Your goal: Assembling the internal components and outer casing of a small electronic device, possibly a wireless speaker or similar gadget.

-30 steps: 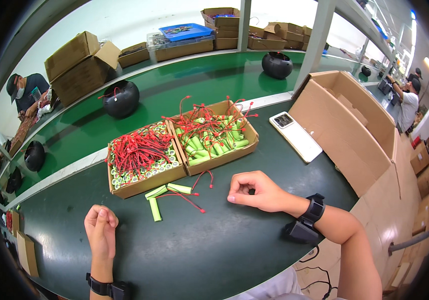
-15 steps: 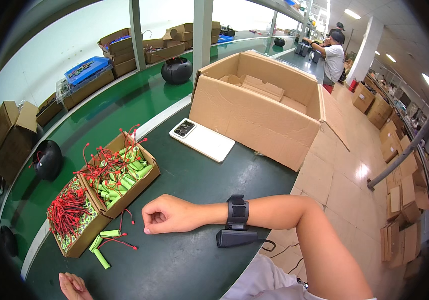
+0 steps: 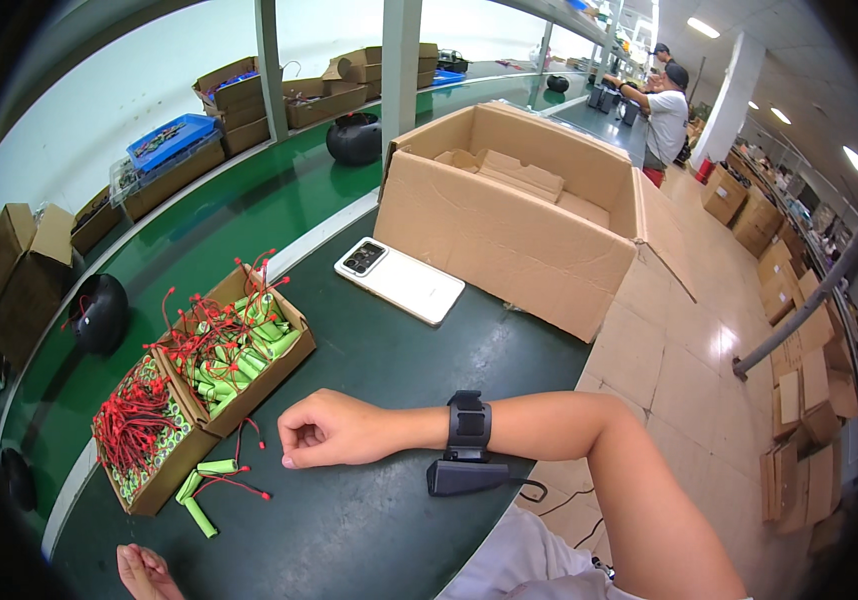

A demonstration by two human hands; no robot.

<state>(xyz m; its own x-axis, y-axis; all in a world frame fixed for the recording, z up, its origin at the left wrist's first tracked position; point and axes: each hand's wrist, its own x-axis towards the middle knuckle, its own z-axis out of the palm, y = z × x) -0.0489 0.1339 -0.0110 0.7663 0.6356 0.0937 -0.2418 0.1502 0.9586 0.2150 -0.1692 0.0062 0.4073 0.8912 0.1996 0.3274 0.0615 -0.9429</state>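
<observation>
My right hand (image 3: 334,430) rests on the dark green tabletop in a loose fist, with nothing showing in it. At the lower left edge, my left hand (image 3: 146,572) has its fingers curled and is partly cut off; no object shows in it. Between and beyond the hands lie a few loose green battery cells (image 3: 201,515) with red and black leads. Just behind them stand two small open cardboard trays: one tray (image 3: 267,378) holds jumbled green cells with red-tipped wires, the other tray (image 3: 177,478) holds upright cells under a heap of red wires.
A white phone (image 3: 401,282) lies beside a large open cardboard box (image 3: 504,235). Round black devices (image 3: 101,314) sit on the green conveyor belt (image 3: 219,235). Cartons and a blue tray (image 3: 171,140) line its far side. People (image 3: 667,110) work farther along. A black strapped device (image 3: 469,440) circles my right wrist.
The round black devices have shifted slightly to the right along the belt. My hands keep their poses; the whole view has moved very slightly.
</observation>
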